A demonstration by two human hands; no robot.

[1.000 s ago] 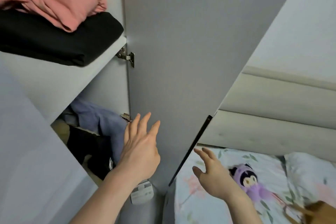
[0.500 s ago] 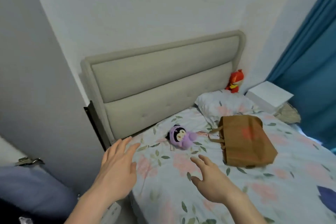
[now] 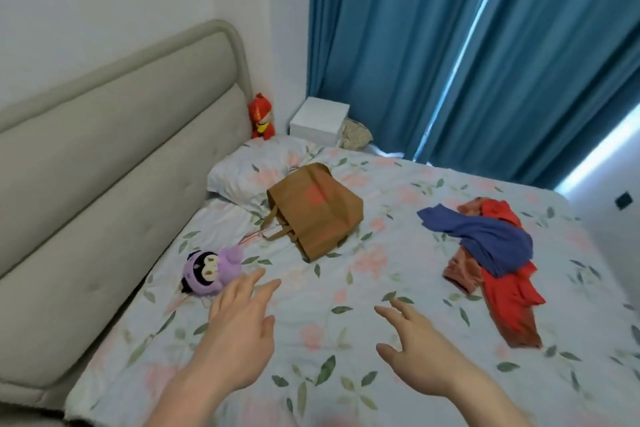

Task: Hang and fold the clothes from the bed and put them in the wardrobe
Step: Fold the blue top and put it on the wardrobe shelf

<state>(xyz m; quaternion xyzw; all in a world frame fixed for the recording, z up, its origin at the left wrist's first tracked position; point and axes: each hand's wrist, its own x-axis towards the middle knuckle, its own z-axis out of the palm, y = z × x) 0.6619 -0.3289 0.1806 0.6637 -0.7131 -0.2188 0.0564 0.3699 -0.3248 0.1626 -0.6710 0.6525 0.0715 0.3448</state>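
Note:
A small heap of clothes lies on the right side of the bed [image 3: 363, 288]: a blue garment [image 3: 491, 236] draped over a red one [image 3: 509, 298] and a rust-coloured one [image 3: 462, 270]. My left hand [image 3: 239, 336] hovers over the floral sheet with its fingers spread, empty. Also empty and spread, my right hand [image 3: 419, 354] is held low over the sheet, left of and below the heap. Neither hand touches the clothes. The wardrobe is out of view.
A brown paper bag [image 3: 318, 211] lies on its side mid-bed beside a pillow [image 3: 249, 170]. A purple plush toy [image 3: 211, 270] sits near the grey headboard [image 3: 104, 149]. A red plush [image 3: 261, 118], a white box [image 3: 320, 120] and blue curtains [image 3: 467, 45] are at the back.
My view has swung right from the wardrobe shelves and door to the bed, bringing the clothes heap into sight. Both hands stayed open and moved out over the sheet.

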